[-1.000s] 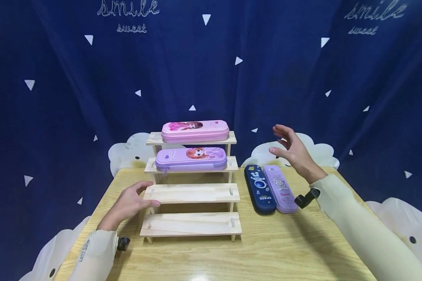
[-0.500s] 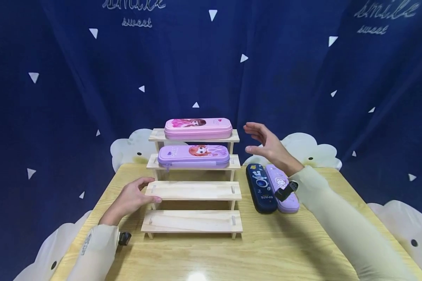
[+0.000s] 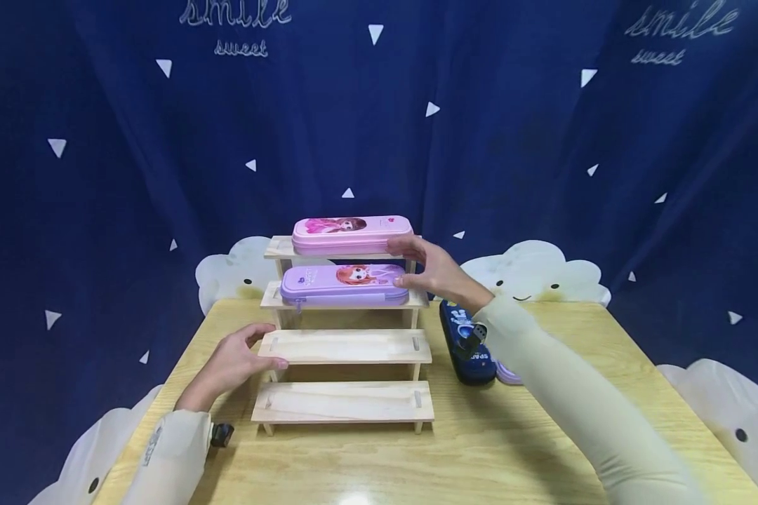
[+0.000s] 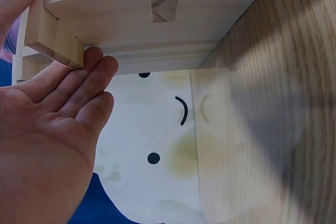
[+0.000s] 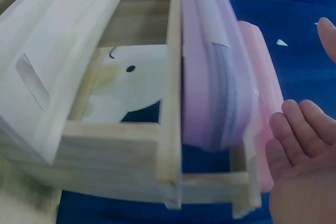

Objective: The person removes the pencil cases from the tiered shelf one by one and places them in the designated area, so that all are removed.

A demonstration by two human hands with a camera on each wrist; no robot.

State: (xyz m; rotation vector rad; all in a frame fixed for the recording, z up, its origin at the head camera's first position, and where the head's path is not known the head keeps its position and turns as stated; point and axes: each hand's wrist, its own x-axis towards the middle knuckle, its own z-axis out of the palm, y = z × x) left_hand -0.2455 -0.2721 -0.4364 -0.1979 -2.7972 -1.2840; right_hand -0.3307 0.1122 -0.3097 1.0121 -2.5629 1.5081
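Note:
A wooden tiered rack (image 3: 347,401) stands on the table. My left hand (image 3: 230,366) holds the left end of its second step from the bottom, thumb in front and fingers behind. In the left wrist view the fingers lie against the rack's side piece (image 4: 55,43). A pink pencil case (image 3: 328,245) lies on the top step, a purple pencil case (image 3: 318,284) on the one below. My right hand (image 3: 439,270) reaches to their right ends, thumb overlapping the purple case and fingers at the pink one. The right wrist view shows its fingers spread apart, nothing between them.
Right of the rack a dark blue space-print pencil case (image 3: 476,368) lies on the table (image 3: 354,463). Beside it, another purple pencil case (image 3: 508,376) is mostly hidden under the right forearm. A dark blue curtain (image 3: 354,105) with white clouds hangs behind.
My right hand has moved left, from above the two cases on the table to the right ends of the cases on the rack. The left hand keeps its hold.

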